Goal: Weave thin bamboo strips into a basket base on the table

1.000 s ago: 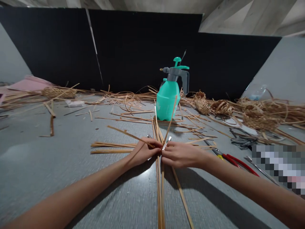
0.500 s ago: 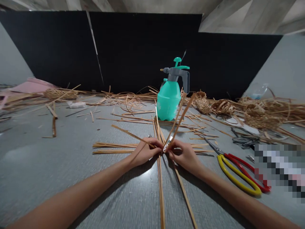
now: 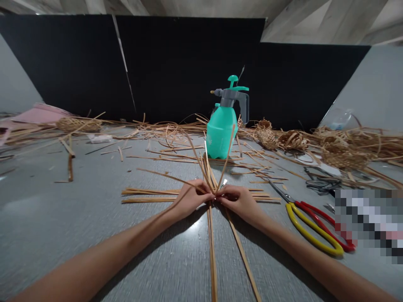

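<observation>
My left hand (image 3: 192, 199) and my right hand (image 3: 237, 201) meet at the centre of the grey table (image 3: 63, 226), fingertips pinching a crossing bundle of thin split bamboo strips (image 3: 209, 178). Strips fan upward past my fingers, and longer ones run down toward me (image 3: 212, 251). A small metal clip (image 3: 223, 182) shows just above my right fingers, partly hidden by the strips. Two flat strips (image 3: 147, 200) lie on the table left of the hands, passing under the bundle's left side.
A teal pump spray bottle (image 3: 222, 134) stands beyond the hands. Red-and-yellow-handled scissors (image 3: 315, 230) lie to the right. Woven bamboo pieces (image 3: 292, 141) and loose strip scraps line the table's far edge, backed by a black wall (image 3: 189, 67).
My hands have drawn closer together around the bundle. The strips that leaned up to the right now stand more upright, and less of the metal clip shows.
</observation>
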`<state>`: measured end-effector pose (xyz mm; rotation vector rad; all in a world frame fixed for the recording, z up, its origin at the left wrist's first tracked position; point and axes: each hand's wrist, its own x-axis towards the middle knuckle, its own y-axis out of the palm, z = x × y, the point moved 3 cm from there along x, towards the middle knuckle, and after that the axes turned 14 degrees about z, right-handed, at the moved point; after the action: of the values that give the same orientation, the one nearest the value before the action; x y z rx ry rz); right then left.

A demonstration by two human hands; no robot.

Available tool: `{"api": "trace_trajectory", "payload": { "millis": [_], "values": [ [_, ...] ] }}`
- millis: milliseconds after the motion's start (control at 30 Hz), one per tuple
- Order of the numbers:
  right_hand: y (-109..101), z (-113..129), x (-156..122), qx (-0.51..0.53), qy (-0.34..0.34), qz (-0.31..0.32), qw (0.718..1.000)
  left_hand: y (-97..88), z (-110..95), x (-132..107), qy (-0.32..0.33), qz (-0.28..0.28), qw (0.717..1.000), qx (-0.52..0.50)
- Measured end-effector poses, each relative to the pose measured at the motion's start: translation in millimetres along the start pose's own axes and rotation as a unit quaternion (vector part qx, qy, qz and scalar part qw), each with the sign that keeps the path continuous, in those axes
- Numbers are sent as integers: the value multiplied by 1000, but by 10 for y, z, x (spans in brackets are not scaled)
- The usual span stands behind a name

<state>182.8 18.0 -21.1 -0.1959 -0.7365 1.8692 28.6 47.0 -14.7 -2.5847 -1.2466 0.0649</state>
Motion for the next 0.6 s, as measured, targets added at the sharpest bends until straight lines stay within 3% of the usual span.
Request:
{"api": "trace_trajectory", "payload": {
  "millis": [133, 300, 500, 600],
  "values": [
    [-8, 37, 13, 1, -3, 19, 1000, 0, 8, 18, 29, 10, 999, -12],
    [-23, 102, 19, -38, 5, -8, 999, 23, -5, 19, 52, 47, 997, 13],
    [-24, 134, 22, 22, 5, 5, 1000, 25, 25, 19, 78, 69, 995, -8],
    [-98, 133, 19, -49, -25, 26, 998, 44, 21, 22, 79, 66, 994, -23]
  ]
}}
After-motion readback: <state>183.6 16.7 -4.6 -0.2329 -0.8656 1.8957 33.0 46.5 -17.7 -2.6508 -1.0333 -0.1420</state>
